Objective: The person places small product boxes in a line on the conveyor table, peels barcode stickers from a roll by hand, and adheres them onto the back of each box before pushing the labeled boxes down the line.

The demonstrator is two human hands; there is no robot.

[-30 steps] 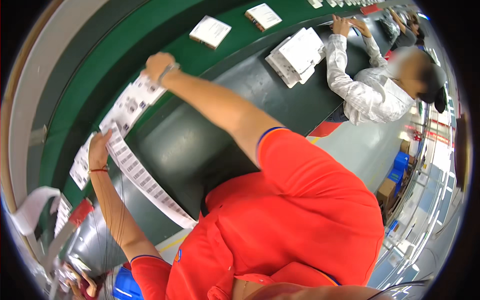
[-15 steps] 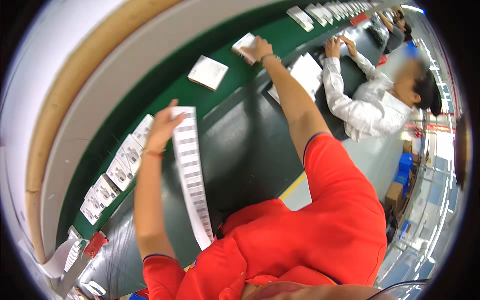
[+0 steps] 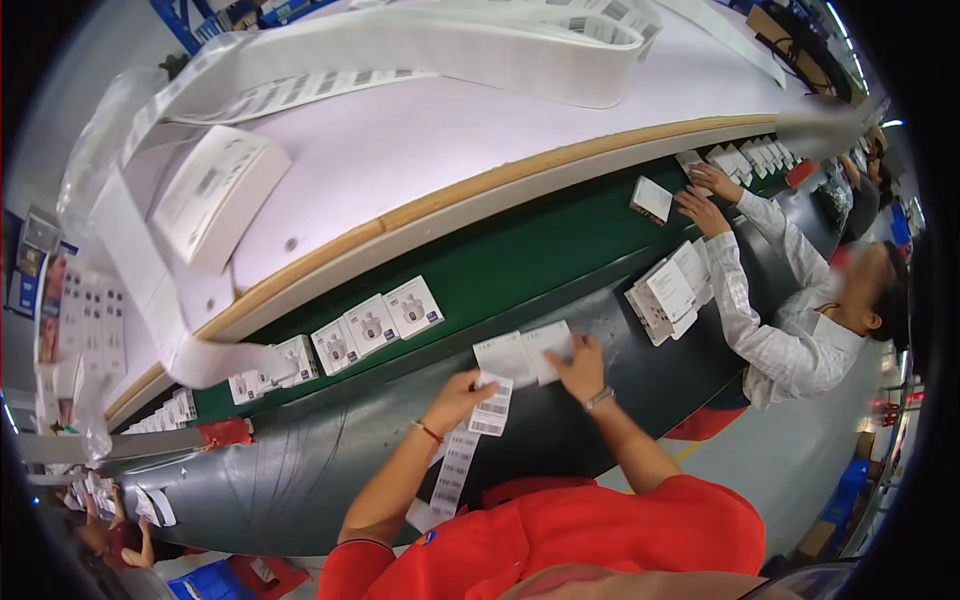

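Note:
Two flat white boxes lie side by side in front of me on the dark work surface: a left white box (image 3: 503, 358) and a right white box (image 3: 541, 345). My right hand (image 3: 582, 372) grips the right box at its right edge, thumb and fingers closed on it. Pinched in my left hand (image 3: 455, 402) is a strip of printed barcode labels (image 3: 489, 408), close to the near edge of the left box. The strip hangs down and folds toward my red shirt, with its lower end partly hidden there.
Several white boxes with pictures (image 3: 370, 325) stand in a row on the green belt (image 3: 530, 240). A white shelf (image 3: 420, 140) above it carries a long loose label roll (image 3: 440, 50). At right, a co-worker in white sleeves (image 3: 770, 320) handles boxes beside a box stack (image 3: 668, 292).
My right hand has come back from the green belt. Two white boxes now lie together before me. My left hand, still holding the label strip, is beside them. The view has turned.

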